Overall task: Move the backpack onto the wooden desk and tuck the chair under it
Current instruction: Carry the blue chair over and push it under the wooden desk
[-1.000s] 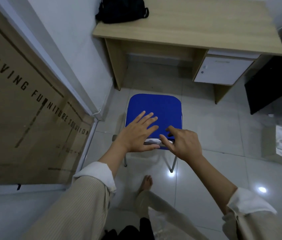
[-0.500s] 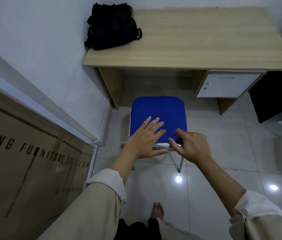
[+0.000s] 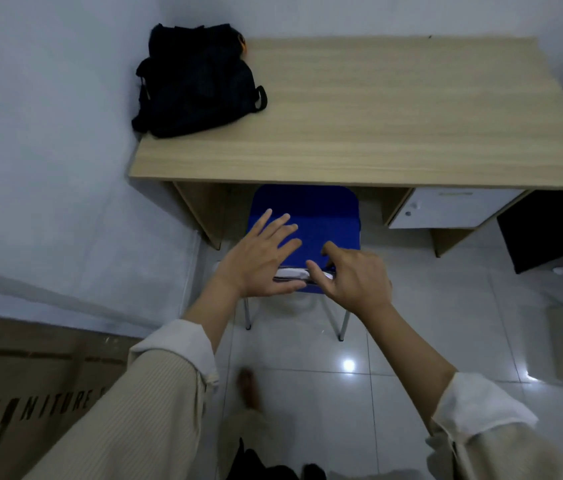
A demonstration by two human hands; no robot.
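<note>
Already the black backpack (image 3: 197,81) lies on the wooden surface (image 3: 394,109), at its far corner against the wall. Below that surface's near edge, the blue chair (image 3: 311,220) has the front of its seat just under the top, its rear legs out on the tiled floor (image 3: 429,323). Left hand (image 3: 259,261) rests flat, fingers spread, on the chair's top rail; right hand (image 3: 352,275) curls loosely around the same rail.
</note>
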